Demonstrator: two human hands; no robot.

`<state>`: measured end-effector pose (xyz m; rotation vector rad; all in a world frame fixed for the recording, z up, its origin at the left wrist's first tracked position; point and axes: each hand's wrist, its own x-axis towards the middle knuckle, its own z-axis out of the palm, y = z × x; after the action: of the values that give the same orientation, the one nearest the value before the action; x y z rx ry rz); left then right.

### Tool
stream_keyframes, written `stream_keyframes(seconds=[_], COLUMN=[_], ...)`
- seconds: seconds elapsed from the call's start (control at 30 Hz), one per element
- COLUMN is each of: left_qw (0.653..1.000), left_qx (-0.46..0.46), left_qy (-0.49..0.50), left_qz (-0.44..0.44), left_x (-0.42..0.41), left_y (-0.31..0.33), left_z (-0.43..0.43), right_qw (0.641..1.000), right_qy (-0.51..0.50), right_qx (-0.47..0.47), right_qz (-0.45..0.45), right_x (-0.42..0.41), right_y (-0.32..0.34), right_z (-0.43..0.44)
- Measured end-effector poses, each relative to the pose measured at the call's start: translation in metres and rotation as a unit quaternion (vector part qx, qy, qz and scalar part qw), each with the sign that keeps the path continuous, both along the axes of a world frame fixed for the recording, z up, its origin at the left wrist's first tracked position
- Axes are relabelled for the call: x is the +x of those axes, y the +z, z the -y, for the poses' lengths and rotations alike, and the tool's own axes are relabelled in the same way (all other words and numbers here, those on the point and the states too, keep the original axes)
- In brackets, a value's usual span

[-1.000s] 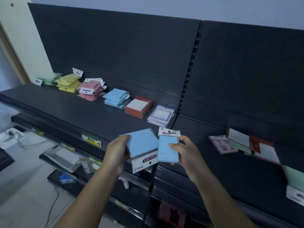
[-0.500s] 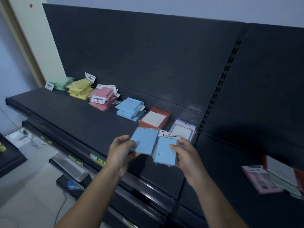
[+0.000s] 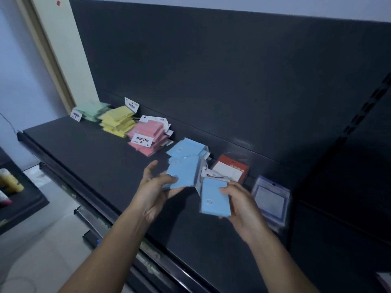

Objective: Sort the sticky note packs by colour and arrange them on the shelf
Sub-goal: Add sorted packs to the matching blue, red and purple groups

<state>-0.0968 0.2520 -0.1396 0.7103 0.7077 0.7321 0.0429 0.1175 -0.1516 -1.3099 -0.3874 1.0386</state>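
Along the dark shelf (image 3: 95, 157), against its back panel, sit a green pile (image 3: 91, 109), yellow pile (image 3: 118, 120), pink pile (image 3: 148, 136) and blue pile (image 3: 186, 148), one colour each. At centre frame the left hand (image 3: 154, 193) pinches a blue pack (image 3: 184, 174) in its fingers just before the blue pile, likely to add it there. The right hand (image 3: 241, 204) grips a second blue pack (image 3: 214, 197) in curled fingers beside it, seemingly waiting.
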Motion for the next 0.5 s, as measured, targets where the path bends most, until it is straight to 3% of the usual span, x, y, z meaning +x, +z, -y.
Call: stream_keyframes(seconds=[0.2, 0.5], left_qw=[0.996, 0.979], left_qx=[0.055, 0.128], left_qy=[-0.073, -0.155], left_qz=[0.013, 0.037], left_x=[0.009, 0.031], left_y=[-0.006, -0.004], left_z=[-0.057, -0.128], right_qw=[0.997, 0.977], right_qy=[0.026, -0.186], right_qx=[0.064, 0.086], right_qz=[-0.026, -0.056], right_x=[-0.011, -0.03], right_y=[0.003, 0.006], right_z=[-0.042, -0.122])
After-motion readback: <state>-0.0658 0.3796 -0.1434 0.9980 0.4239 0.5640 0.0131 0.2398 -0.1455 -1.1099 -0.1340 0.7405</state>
